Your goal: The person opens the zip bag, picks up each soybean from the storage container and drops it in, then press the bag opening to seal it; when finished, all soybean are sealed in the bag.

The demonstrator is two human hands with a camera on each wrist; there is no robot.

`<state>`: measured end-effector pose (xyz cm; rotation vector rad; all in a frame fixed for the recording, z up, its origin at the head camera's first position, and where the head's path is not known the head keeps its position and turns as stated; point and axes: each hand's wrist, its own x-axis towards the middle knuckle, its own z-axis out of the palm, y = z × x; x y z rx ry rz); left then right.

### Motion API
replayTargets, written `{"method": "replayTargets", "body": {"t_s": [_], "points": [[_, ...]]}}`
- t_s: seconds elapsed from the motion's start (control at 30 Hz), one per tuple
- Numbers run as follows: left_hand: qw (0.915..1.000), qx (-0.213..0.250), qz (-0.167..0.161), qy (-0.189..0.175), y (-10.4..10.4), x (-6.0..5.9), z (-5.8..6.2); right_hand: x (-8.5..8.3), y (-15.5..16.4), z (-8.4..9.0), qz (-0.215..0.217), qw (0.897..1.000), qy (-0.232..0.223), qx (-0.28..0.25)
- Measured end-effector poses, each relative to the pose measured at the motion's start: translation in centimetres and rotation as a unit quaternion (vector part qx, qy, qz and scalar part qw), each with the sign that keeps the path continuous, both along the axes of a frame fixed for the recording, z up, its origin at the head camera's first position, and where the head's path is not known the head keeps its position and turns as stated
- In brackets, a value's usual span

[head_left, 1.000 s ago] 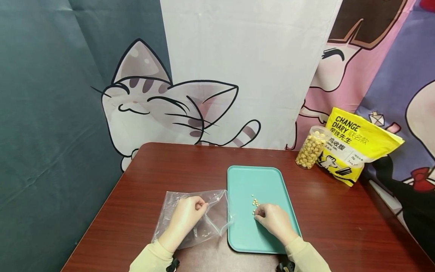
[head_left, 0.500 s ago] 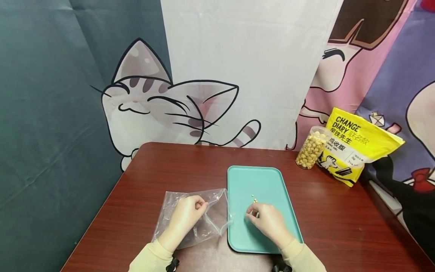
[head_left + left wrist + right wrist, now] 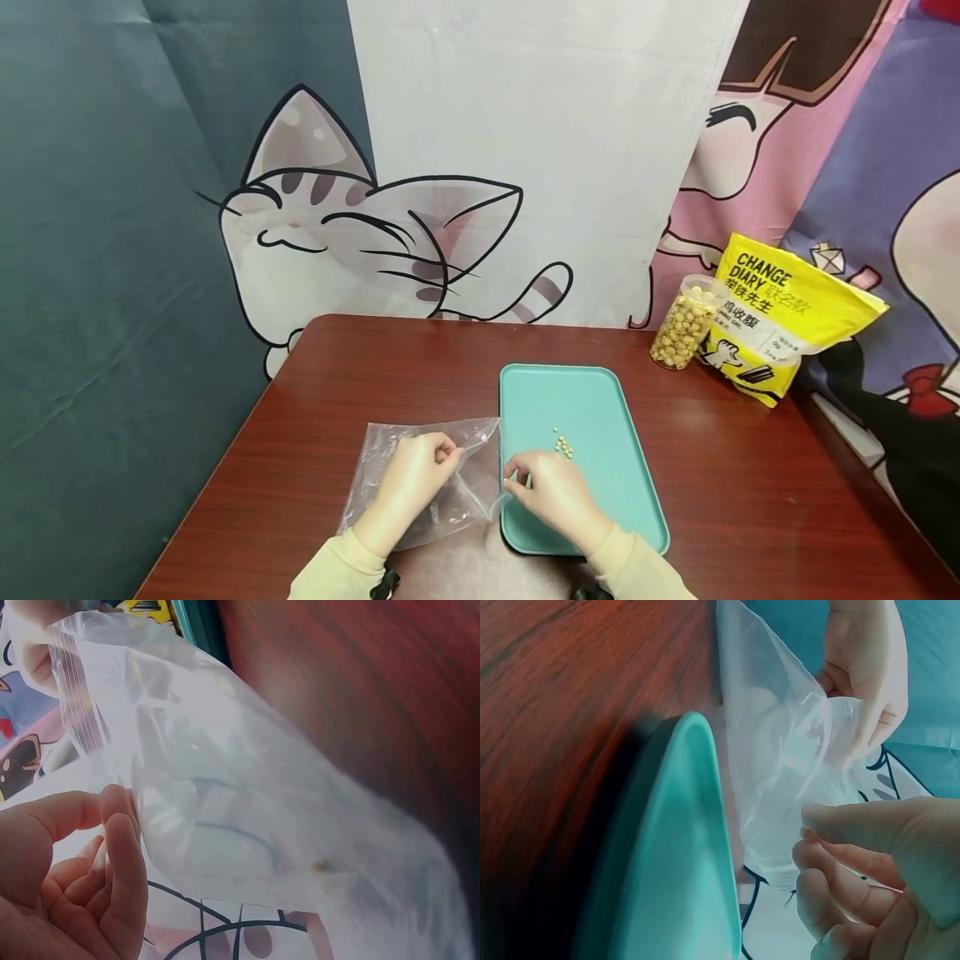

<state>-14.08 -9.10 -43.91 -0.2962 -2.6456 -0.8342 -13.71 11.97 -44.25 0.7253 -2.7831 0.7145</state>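
Left hand (image 3: 414, 477) pinches the clear bag (image 3: 450, 492) rim, holding its mouth open for the right hand (image 3: 551, 492), fingers curled, contents unseen, at the teal tray (image 3: 607, 400) edge.

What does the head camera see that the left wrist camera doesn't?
Only the head view shows the small pellets on the teal tray, the jar, the yellow pouch and the right hand. Only the left wrist view shows a speck inside the bag. Both show the clear plastic bag pinched by the left hand.
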Motion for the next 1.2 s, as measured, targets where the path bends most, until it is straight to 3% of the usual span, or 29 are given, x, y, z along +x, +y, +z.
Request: {"method": "replayTargets", "body": {"t_s": [0.33, 0.73, 1.2], "points": [[1.0, 0.001, 0.004, -0.004, 0.0, -0.1, 0.0, -0.1, 0.1, -0.4, 0.006, 1.0, 0.0, -0.01], [1.0, 0.0, 0.002, -0.004, -0.1, 0.0, 0.0, -0.6, 1.7, -1.1, -0.022, 0.999, -0.01, -0.029], [0.9999, 0.006, 0.004, -0.012, -0.4, 0.3, 0.4, -2.4, 6.4, -1.5, -0.114, 0.991, -0.058, -0.031]]}}
